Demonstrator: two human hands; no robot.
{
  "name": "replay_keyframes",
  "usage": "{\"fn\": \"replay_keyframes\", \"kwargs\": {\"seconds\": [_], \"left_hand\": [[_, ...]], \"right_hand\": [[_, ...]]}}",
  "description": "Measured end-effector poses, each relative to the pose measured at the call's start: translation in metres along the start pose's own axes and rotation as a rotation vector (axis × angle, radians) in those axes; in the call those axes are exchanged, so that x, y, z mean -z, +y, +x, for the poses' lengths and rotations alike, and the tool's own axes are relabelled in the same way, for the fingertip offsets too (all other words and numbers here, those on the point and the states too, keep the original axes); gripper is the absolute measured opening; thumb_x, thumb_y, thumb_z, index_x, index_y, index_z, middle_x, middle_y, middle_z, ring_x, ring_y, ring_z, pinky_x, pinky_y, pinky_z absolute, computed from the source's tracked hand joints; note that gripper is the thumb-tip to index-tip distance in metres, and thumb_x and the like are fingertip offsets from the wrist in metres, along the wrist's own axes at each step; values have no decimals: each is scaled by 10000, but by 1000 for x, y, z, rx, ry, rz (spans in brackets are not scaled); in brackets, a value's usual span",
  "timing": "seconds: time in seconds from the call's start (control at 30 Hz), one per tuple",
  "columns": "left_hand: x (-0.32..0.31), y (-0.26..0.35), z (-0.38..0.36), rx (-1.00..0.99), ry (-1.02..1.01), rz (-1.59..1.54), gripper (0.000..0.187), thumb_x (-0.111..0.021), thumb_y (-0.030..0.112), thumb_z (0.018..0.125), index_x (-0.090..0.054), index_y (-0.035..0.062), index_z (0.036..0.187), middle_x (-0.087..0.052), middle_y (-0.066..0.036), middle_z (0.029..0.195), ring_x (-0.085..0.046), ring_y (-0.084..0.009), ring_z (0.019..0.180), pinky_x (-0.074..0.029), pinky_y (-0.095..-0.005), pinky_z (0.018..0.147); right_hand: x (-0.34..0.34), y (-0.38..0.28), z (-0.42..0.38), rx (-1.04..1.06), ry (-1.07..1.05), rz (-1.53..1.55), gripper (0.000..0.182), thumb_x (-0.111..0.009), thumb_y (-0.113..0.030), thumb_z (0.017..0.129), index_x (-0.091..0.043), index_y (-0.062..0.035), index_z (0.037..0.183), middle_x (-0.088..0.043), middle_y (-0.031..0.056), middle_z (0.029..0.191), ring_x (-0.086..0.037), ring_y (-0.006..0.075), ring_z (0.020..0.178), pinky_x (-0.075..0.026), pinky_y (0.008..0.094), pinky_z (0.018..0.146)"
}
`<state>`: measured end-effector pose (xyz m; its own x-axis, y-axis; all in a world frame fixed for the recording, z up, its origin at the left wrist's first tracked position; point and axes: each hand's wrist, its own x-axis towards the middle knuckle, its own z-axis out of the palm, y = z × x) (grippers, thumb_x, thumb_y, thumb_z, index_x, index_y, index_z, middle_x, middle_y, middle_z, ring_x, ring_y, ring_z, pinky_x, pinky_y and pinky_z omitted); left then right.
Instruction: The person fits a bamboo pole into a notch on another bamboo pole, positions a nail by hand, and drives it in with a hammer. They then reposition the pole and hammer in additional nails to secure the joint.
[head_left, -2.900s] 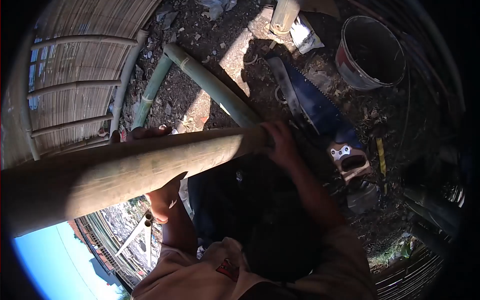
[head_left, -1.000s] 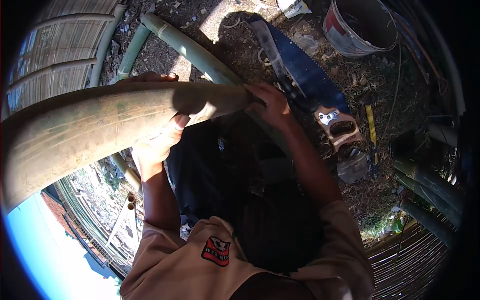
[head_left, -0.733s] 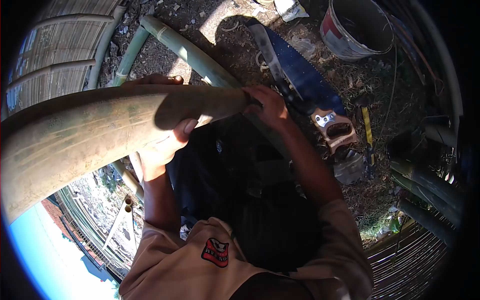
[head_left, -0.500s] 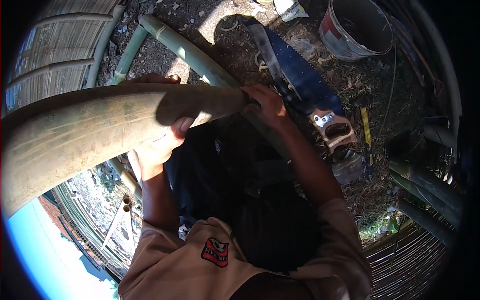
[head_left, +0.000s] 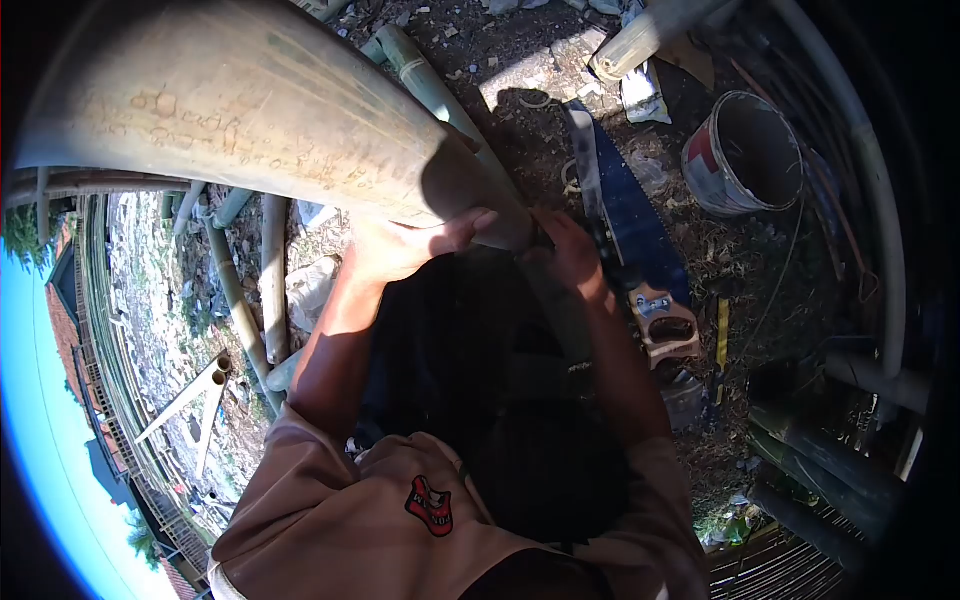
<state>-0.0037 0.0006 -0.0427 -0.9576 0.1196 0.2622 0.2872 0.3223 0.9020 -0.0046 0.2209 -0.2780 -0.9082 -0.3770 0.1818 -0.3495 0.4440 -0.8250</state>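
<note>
Bamboo pole (head_left: 250, 110), thick and pale, slants across the upper left; left hand (head_left: 400, 245) cups its underside near the cut end; right hand (head_left: 570, 250) grips that end, fingers curled; blue saw (head_left: 630, 220) lies on the ground beside a bucket (head_left: 745, 155).

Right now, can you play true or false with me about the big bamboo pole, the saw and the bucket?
1. Both hands are on the bamboo pole. True: the left hand grips it from below and the right hand is at its end.
2. The saw is in the right hand. False: it lies on the ground beside that hand.
3. The bucket stands on the ground past the saw. True.
4. The bucket is full of water. False: its inside looks dark and empty.
5. The saw's blade is blue. True.
</note>
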Motion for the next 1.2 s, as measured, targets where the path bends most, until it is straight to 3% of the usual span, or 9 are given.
{"fn": "replay_keyframes", "kwargs": {"seconds": [0.03, 0.17, 0.5, 0.63, 0.7, 0.8, 1.0, 1.1, 1.2], "left_hand": [[1, -2, 0, -65, 22, 15, 625, -962, 129, 702, -680, -3, 1243, -736, -112, 1150, -704, -201, 1038, -608, -376, 902], [4, 4, 0, 34, 15, 4, 639, -973, 123, 678, -680, -1, 1233, -738, -93, 1136, -705, -194, 1016, -603, -359, 877], [2, 4, 3, -55, 6, 43, 609, -971, 109, 666, -690, 0, 1195, -739, -92, 1091, -709, -197, 974, -602, -350, 865], [0, 9, 0, 201, -12, 22, 625, -951, 86, 691, -673, -7, 1243, -736, -115, 1139, -705, -194, 1043, -595, -372, 918], [-4, 8, 3, -27, 27, -99, 646, -923, 39, 710, -644, -15, 1290, -730, -118, 1174, -704, -199, 1051, -597, -360, 912], [-2, 5, -3, 108, 3, -111, 764, -897, 49, 717, -536, -9, 1389, -665, -145, 1246, -668, -245, 1135, -569, -395, 980], [-4, -12, 4, -37, -14, -23, 937, -904, 196, 708, -379, 34, 1468, -595, -173, 1263, -637, -315, 1193, -541, -459, 1050], [-7, -8, 5, -23, 14, -94, 915, -917, 220, 706, -392, 40, 1434, -593, -181, 1256, -642, -307, 1175, -552, -456, 1039], [2, -1, 9, 34, -3, 66, 973, -983, 221, 640, -421, 15, 1407, -649, -135, 1198, -658, -243, 1117, -523, -395, 1041]], "right_hand": [[3, -1, 1, -1, -57, -2, 758, -918, -254, 694, -645, -83, 1380, -673, 192, 1303, -674, 412, 1170, -566, 476, 968], [9, -8, 7, 129, 43, 8, 815, -951, -280, 667, -638, -100, 1397, -688, 161, 1250, -688, 389, 1141, -579, 456, 922], [0, -19, -1, 67, 109, -123, 1002, -959, -392, 598, -572, -128, 1483, -694, 123, 1217, -694, 352, 1102, -577, 454, 897], [5, -22, -4, 83, 147, -193, 1088, -963, -440, 580, -521, -155, 1532, -676, 125, 1208, -691, 347, 1075, -575, 454, 892], [9, -25, -9, 44, 136, -186, 1085, -973, -433, 582, -521, -148, 1527, -662, 131, 1241, -687, 345, 1084, -572, 459, 903], [17, -23, -21, -62, 177, -206, 997, -981, -397, 616, -573, -124, 1484, -692, 140, 1201, -707, 352, 1058, -590, 428, 864], [32, -6, -41, -284, 399, -11, 700, -973, -247, 683, -704, -48, 1298, -709, 156, 1000, -707, 345, 937, -586, 413, 819], [39, 9, -41, -327, 475, -285, 537, -934, -203, 729, -741, -34, 1200, -689, 157, 928, -694, 360, 872, -569, 445, 781], [47, 7, -36, -373, 309, -497, 518, -912, -248, 736, -725, -33, 1169, -674, 142, 967, -669, 371, 915, -535, 499, 792]]}}
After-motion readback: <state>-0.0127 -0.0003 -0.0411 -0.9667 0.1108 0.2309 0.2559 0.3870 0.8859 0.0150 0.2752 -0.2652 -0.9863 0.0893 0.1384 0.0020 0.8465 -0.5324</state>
